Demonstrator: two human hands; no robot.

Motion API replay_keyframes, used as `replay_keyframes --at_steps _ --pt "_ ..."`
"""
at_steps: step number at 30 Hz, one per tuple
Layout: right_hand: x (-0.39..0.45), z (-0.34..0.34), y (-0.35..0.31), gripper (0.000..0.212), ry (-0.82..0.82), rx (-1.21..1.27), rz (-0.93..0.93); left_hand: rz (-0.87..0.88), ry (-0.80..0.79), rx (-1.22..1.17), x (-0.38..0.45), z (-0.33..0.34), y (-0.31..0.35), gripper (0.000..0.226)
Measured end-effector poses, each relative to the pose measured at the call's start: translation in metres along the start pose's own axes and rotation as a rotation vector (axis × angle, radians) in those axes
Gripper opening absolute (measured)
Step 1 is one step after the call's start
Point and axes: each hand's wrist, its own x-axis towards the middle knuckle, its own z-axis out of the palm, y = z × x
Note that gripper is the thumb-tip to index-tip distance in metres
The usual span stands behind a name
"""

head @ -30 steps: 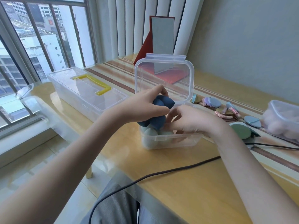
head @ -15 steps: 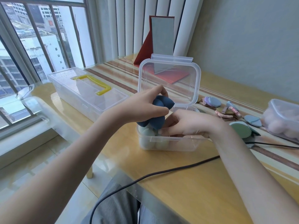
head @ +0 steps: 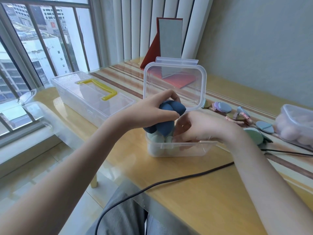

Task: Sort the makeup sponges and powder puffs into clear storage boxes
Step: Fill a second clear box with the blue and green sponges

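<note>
Both hands work over the small clear box (head: 176,148) that stands near the middle of the tabletop (head: 194,192), not far from its near edge. On the left, the left hand (head: 152,111) grips a bunch of dark blue makeup sponges (head: 167,116), fingers and thumb curled round them, and holds them just above the box's open mouth, the lowest sponge tips reaching down to the rim. Beside it, the right hand (head: 201,129) dips into the box from the right, its fingers bent down among the pale green sponges (head: 157,138) lying inside; blur and the box wall hide whether it grips anything. The box's lid (head: 175,83) stands upright behind the hands, hinged open. Toward the tabletop's left edge lies a long clear case with a yellow handle (head: 98,89), its lid closed. At the far edge a red folding mirror (head: 169,39) stands against the blinds. Right of the open box, flat powder puffs (head: 223,107) in lilac, blue and green lie scattered along the striped runner, and at the right edge sits another clear box of pink sponges (head: 294,128). A black cable (head: 169,182) crosses the tabletop's near part in front of the box.
</note>
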Motion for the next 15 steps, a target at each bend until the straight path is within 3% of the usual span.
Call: replay_keyframes --at_steps 3,6,11,13,15 --pt "-0.006 -0.008 0.004 0.023 -0.069 0.152 0.046 0.036 0.034 -0.124 -0.002 -0.003 -0.001 0.028" --pt "-0.007 -0.013 0.012 0.032 -0.031 0.253 0.074 0.027 0.053 -0.24 -0.003 -0.005 -0.003 0.022" --pt "-0.001 -0.012 0.015 0.02 -0.008 0.321 0.078 -0.003 0.113 -0.398 -0.003 -0.007 -0.001 0.032" --pt "0.001 -0.012 0.014 0.012 0.08 0.347 0.058 -0.008 0.178 -0.422 -0.003 -0.007 -0.001 0.033" --pt "0.004 -0.013 0.011 0.005 0.294 0.408 -0.01 0.007 0.212 -0.44 -0.003 -0.008 0.0 0.03"
